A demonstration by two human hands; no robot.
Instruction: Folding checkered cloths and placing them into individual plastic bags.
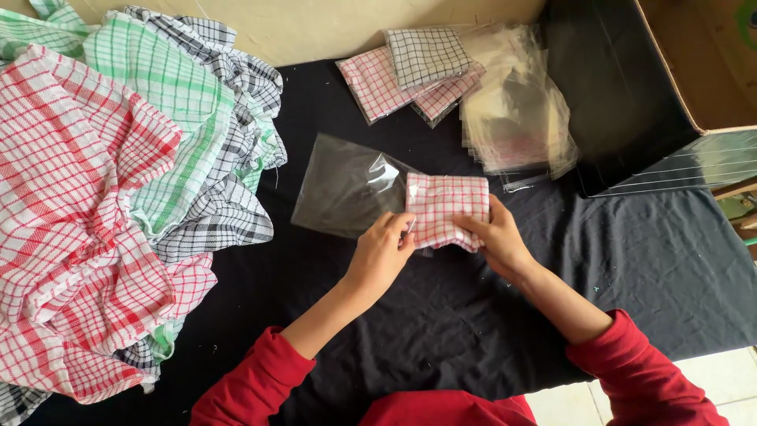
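**Mia:** What is closest to us?

**Ben:** Two arms in red sleeves [260, 379]. They reach out over a black cloth [441, 315] that covers the table.

**Mia:** What are the hands doing?

**Ben:** The left hand [380, 254] pinches the left edge of a folded red-and-white checked cloth [448, 208]. Its fingers are curled and closed on the cloth, right where the clear plastic bag [347, 185] opens. The right hand [495, 237] holds the right side of the same cloth. Its thumb is on top and its fingers are tucked under.

**Mia:** Where is the folded cloth?

**Ben:** It is in the middle of the table, between the two hands. Its left edge touches the open mouth of the bag. The bag lies flat on the black cloth, just to the left of it. I cannot tell if the cloth is a little way inside the bag.

**Mia:** What is on the left?

**Ben:** A big messy heap of checked cloths [110, 197]. Some are red, some green, some black and white.

**Mia:** And farther back?

**Ben:** Three cloths packed in bags [410, 75], two red and one black and white, lying partly on top of each other. Next to them is a stack of empty clear bags [516, 110]. In the far right corner is a cardboard box [678, 71], dark inside.
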